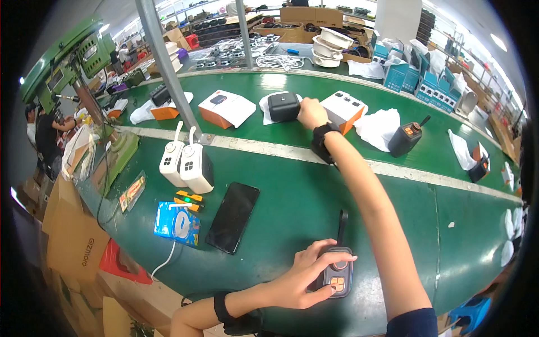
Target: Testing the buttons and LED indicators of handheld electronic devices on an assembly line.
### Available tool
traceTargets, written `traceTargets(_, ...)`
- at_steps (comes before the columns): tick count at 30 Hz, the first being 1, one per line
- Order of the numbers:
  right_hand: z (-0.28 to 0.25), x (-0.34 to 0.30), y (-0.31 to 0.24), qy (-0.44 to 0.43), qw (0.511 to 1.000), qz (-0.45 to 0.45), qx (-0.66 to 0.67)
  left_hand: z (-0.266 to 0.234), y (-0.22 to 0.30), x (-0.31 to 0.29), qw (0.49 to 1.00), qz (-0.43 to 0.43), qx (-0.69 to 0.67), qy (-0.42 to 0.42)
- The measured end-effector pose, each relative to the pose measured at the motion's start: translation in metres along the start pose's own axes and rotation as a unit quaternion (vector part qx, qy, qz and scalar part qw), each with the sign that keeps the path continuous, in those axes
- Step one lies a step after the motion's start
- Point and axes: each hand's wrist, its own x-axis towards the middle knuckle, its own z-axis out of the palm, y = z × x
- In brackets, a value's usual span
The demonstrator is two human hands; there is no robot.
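Note:
My left hand [306, 273] is closed over a black handheld device [346, 287] lying on the near green table. The device has a round knob, orange buttons and a black strap loop; my thumb rests by the buttons and my fingers cross its upper part. Across the metal rail, my right hand [312, 114] reaches to the far green belt, its curled fingers against the right end of a boxy black device [283, 106]. That one sits on white wrapping; the fingertips are partly hidden. Just right of this hand is a white and orange box [343, 110].
A black phone [233, 217], two white devices [195, 170], a blue box [176, 223] and a yellow tool [189, 200] lie on the left. A green drill press [115, 151] and grey post [168, 67] stand nearby. Another black device [405, 139] stands on the belt.

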Motion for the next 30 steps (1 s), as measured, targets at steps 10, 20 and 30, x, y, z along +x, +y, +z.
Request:
traceTargets(10,-0.085,-0.025,-0.043,0.132,0.945,-0.282,-0.101,-0.007,-0.006,-0.003,1.000,0.006,0.002,0.025)
traceTargets(20,-0.203,-0.238,0.009,0.057,0.959,-0.278,-0.004,-0.006,-0.005,-0.001,0.998,-0.011,-0.062,0.018)
traceTargets(30,-0.218,-0.364,0.062,0.026,0.962,-0.211,0.174,-0.002,0.007,0.004,0.993,-0.027,-0.106,0.039)
